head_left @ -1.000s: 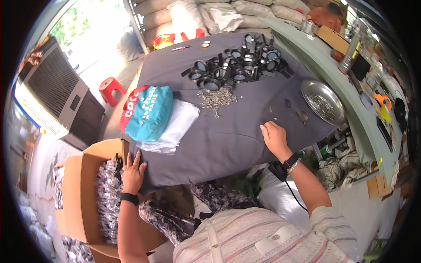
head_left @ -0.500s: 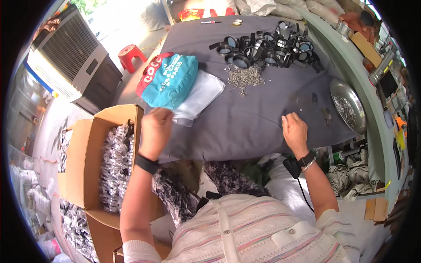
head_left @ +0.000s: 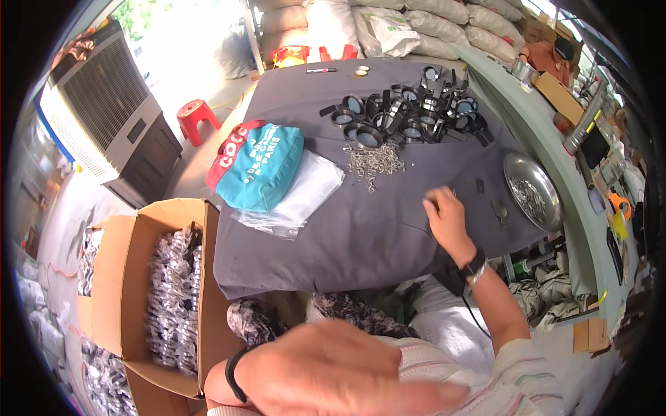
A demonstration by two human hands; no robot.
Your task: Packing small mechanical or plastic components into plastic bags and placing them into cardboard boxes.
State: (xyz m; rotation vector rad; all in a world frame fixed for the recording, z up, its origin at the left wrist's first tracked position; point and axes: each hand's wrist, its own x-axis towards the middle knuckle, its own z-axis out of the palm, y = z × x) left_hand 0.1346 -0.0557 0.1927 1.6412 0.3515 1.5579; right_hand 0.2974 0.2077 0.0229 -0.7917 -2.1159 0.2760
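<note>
My left hand (head_left: 326, 371) is large and close to the view at the bottom, smeared by motion. One digit stretches to the right; the other fingers are too blurred to read. A black band circles that wrist. My right hand (head_left: 446, 218) hovers over the near right part of the grey-clothed table (head_left: 333, 256). Its fingers are curled together, and whatever they hold is hidden. Near it lie a small dark flat piece (head_left: 480, 186) and a small spoon-like metal piece (head_left: 499, 212). Beyond is a pile of small metal fittings (head_left: 374, 163).
Black round frames (head_left: 413, 132) with bluish discs are heaped at the back. A steel dish (head_left: 513, 166) holds small metal pieces. A teal bag (head_left: 260, 170) rests on clear plastic sleeves (head_left: 312, 194). An open carton (head_left: 208, 270) holds plastic-wrapped items. A red stool (head_left: 198, 121) stands beyond.
My left hand has left the table's left edge and come up close to the view at the bottom. My right hand has shifted slightly left. The whole view has tilted upward.
</note>
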